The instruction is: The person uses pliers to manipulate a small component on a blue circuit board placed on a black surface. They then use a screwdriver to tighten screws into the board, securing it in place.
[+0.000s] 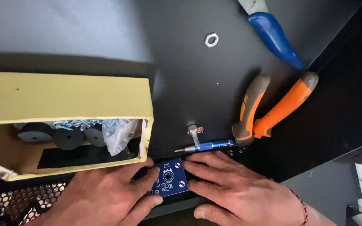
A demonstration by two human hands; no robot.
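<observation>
Head view: both hands are working at the near edge of the black bench.
Left hand (105,190): fingers are pinching the blue circuit board (169,179) by its left edge.
Right hand (235,188): fingertips are pressing flat on the board's right edge, not closing around it.
Handling: looking light, stiff and thin, likely fragile; edges are the place to hold.
Crowding in: blue screwdriver (206,146) just behind, orange pliers (269,109) right, yellow box (63,121) of parts left, nut (211,39) far back.
</observation>
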